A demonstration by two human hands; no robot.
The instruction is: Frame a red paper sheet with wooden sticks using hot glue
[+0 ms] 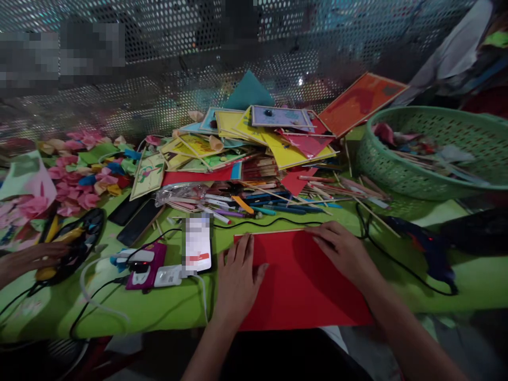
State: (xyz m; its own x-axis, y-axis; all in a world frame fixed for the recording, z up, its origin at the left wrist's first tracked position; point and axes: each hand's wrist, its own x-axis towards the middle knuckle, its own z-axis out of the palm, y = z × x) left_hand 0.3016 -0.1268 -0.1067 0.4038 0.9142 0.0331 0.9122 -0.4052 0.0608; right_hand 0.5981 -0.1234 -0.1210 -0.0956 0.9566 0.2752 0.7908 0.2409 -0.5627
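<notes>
A sheet of red card [293, 286] lies flat at the table's front edge, directly before me. Along its far edge runs a thin pale wooden stick [273, 232]. My left hand [238, 280] rests flat on the card's left side, fingers stretched toward the far left corner and thumb out to the right. My right hand [343, 254] reaches over the card's right side, its extended fingertips touching the far edge near the stick's right end. Neither hand appears to grip anything. Left of my left hand lies a lit phone [198, 243].
A purple power strip [148, 264] with cables sits left of the phone. Behind lie pens, sticks and framed cards [281, 116]. A green basket [420, 182] and a glue gun [434, 248] are at right. Another person's hand [35, 259] holds a yellow tool at left.
</notes>
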